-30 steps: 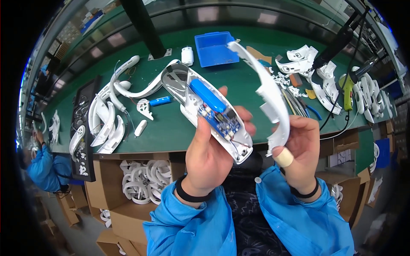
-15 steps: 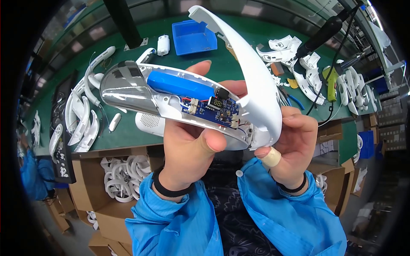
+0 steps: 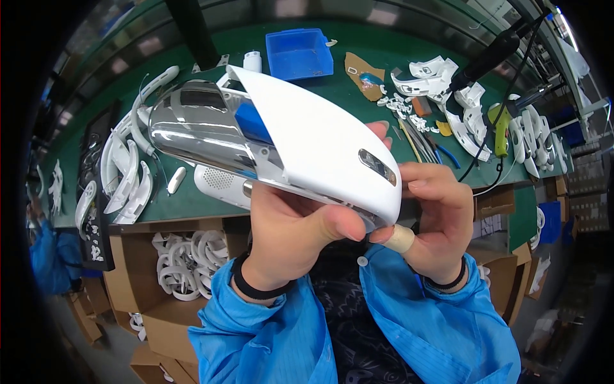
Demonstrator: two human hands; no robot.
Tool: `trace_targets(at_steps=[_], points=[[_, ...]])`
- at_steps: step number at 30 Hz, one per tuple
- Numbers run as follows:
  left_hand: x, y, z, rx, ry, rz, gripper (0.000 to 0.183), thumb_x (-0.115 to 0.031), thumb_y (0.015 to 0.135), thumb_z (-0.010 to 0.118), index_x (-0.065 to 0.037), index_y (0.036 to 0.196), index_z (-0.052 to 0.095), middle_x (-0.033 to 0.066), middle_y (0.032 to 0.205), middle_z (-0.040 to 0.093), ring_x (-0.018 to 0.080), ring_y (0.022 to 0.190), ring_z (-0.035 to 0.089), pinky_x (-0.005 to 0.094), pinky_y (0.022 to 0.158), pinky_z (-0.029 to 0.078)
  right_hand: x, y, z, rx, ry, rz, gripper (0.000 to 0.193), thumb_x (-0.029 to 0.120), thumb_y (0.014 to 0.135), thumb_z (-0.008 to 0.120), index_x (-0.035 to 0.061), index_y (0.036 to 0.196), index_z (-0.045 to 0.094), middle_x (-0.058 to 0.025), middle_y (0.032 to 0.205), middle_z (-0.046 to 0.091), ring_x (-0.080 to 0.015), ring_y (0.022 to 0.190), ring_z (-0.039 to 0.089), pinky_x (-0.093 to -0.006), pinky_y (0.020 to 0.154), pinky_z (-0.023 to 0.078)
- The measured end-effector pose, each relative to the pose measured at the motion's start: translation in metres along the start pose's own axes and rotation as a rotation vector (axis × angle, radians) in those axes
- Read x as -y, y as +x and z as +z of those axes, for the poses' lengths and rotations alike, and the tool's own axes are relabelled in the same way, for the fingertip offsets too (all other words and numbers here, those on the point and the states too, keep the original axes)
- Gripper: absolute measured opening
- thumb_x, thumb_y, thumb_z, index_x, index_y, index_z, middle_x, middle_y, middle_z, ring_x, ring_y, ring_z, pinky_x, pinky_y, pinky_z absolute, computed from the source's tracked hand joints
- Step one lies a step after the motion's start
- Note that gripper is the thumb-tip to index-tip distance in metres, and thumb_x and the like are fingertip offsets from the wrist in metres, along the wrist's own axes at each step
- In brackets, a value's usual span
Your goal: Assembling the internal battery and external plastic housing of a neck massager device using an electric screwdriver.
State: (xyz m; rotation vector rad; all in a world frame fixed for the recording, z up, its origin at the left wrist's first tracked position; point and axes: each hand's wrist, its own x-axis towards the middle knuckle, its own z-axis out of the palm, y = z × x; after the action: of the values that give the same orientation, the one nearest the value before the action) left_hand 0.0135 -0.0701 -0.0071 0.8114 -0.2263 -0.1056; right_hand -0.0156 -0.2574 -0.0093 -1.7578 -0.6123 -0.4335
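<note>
- head view, progress: the white cover (image 3: pixel 320 144) already lies over the chrome-bodied housing (image 3: pixel 195 131), hiding nearly all of the inside; only a strip of the blue cell (image 3: pixel 252 123) still shows at the seam, at about 10 o'clock from the cover's middle. judged from this, the shell is placed but not fully seated, and closing that seam is what appears to be left.
- head view, left hand (image 3: pixel 291 233): clamped on the assembly from below, thumb pressing the cover's lower edge; the assembly runs from the hand toward 11 o'clock.
- head view, right hand (image 3: pixel 432 221): closed on the assembly's rounded near end, a taped fingertip (image 3: pixel 400 239) under the rim; the cover lies at 10 o'clock from this hand.
- head view, cover detail: a small dark oval window (image 3: pixel 377 166) sits near the right hand's fingers.
- head view, surroundings: behind, on the green bench (image 3: pixel 358 96), a blue tray (image 3: pixel 299 52) at 12 o'clock, white curved parts (image 3: pixel 125 176) at 9 o'clock, more white parts (image 3: pixel 460 109) at 2 o'clock; cartons of white parts (image 3: pixel 185 262) below the bench edge.
</note>
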Motion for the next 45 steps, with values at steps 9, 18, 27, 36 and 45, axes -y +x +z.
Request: trace_targets(at_steps=[9, 18, 27, 36, 45], points=[[-0.002, -0.003, -0.005, 0.011, -0.023, -0.003, 0.105, -0.037, 0.072, 0.093, -0.004, 0.152, 0.035, 0.0271, 0.140, 0.056, 0.0419, 0.128, 0.059, 0.0550, 0.107, 0.053, -0.002, 0.003, 0.005, -0.022, -0.028, -0.037, 0.067, 0.026, 0.072, 0.095, 0.0050, 0.121, 0.056, -0.0145, 0.117, 0.059, -0.0225, 0.105, 0.064, -0.0335, 0.083, 0.056], [0.005, -0.008, -0.003, -0.024, 0.073, -0.064, 0.108, -0.049, 0.070, 0.093, -0.005, 0.150, 0.035, 0.0251, 0.137, 0.058, 0.0424, 0.128, 0.058, 0.0559, 0.109, 0.049, -0.002, 0.008, 0.031, -0.044, 0.429, 0.542, 0.057, 0.055, 0.110, 0.033, 0.0024, 0.107, 0.054, -0.0050, 0.091, 0.061, -0.0075, 0.082, 0.059, -0.0229, 0.073, 0.046], [0.005, -0.008, -0.005, -0.040, 0.072, -0.076, 0.106, -0.053, 0.071, 0.090, -0.006, 0.150, 0.036, 0.0233, 0.143, 0.055, 0.0394, 0.133, 0.056, 0.0532, 0.112, 0.048, -0.003, 0.017, 0.037, -0.033, 0.553, 0.553, 0.063, 0.059, 0.108, 0.033, 0.0046, 0.086, 0.054, -0.0038, 0.077, 0.058, -0.0077, 0.062, 0.055, -0.0232, 0.054, 0.042], [0.005, -0.004, -0.010, 0.054, 0.054, -0.062, 0.100, -0.053, 0.079, 0.085, -0.005, 0.151, 0.034, 0.0271, 0.147, 0.050, 0.0411, 0.136, 0.053, 0.0547, 0.115, 0.045, -0.005, 0.014, 0.044, -0.078, 0.590, 0.561, 0.065, 0.059, 0.109, 0.029, 0.0032, 0.087, 0.056, -0.0004, 0.071, 0.053, -0.0057, 0.060, 0.050, -0.0227, 0.052, 0.038], [0.003, -0.006, -0.019, 0.027, 0.068, -0.025, 0.093, -0.058, 0.087, 0.074, -0.002, 0.150, 0.034, 0.0261, 0.146, 0.051, 0.0398, 0.135, 0.053, 0.0558, 0.113, 0.046, -0.002, 0.007, 0.042, 0.053, 0.612, 0.629, 0.068, 0.062, 0.107, 0.030, 0.0014, 0.090, 0.056, -0.0031, 0.073, 0.057, -0.0057, 0.059, 0.051, -0.0219, 0.051, 0.038]])
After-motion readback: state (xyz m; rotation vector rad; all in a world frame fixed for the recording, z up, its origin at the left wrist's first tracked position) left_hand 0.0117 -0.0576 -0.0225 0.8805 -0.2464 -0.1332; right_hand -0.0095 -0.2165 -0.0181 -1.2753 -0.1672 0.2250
